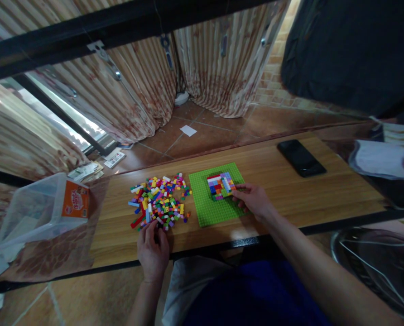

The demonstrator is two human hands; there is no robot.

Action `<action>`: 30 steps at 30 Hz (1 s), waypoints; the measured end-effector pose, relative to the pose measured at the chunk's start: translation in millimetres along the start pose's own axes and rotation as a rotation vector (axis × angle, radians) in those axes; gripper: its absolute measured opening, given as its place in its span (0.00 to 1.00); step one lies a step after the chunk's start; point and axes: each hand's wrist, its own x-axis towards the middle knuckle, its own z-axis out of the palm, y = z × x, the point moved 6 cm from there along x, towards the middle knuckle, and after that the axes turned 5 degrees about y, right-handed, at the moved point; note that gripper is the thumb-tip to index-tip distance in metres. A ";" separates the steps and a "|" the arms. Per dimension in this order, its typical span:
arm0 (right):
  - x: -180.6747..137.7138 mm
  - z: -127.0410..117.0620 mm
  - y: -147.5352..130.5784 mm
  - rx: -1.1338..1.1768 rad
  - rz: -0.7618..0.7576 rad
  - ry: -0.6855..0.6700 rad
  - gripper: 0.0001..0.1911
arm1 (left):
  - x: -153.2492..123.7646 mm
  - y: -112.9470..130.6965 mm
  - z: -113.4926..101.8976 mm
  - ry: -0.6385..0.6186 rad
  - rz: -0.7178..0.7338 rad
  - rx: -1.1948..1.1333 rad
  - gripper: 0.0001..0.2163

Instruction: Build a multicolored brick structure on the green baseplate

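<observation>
A loose heap of small colourful toy bricks (163,199) lies on the wooden table. My left hand (152,249) is at the heap's near edge, fingers curled down among the bricks; whatever its fingertips hold is too small to make out. Right of the heap is a green studded baseplate (202,213). Over its middle is a roughly square multicoloured brick build (218,186); whether it is pressed onto the studs or lifted, I cannot tell. My right hand (254,199) comes in from the right and grips the build's right edge between thumb and fingers.
A black phone (301,157) lies at the table's (266,176) far right. To the left stands a clear plastic bin (39,208) with an orange label. A dark metal bar (120,27) crosses above, before striped curtains (218,68). Papers (382,158) are at the right.
</observation>
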 end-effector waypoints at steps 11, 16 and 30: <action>-12.3 -13.5 -6.5 -0.092 -0.273 0.101 0.22 | 1.8 -6.8 -0.9 0.006 0.019 -0.040 0.13; -55.2 -13.0 1.3 -0.547 -0.756 0.223 0.19 | 1.2 -8.4 0.4 -0.002 0.014 -0.042 0.12; 7.8 -74.6 1.5 -0.676 -1.001 -0.124 0.13 | -0.8 -7.0 0.6 0.018 0.047 -0.025 0.12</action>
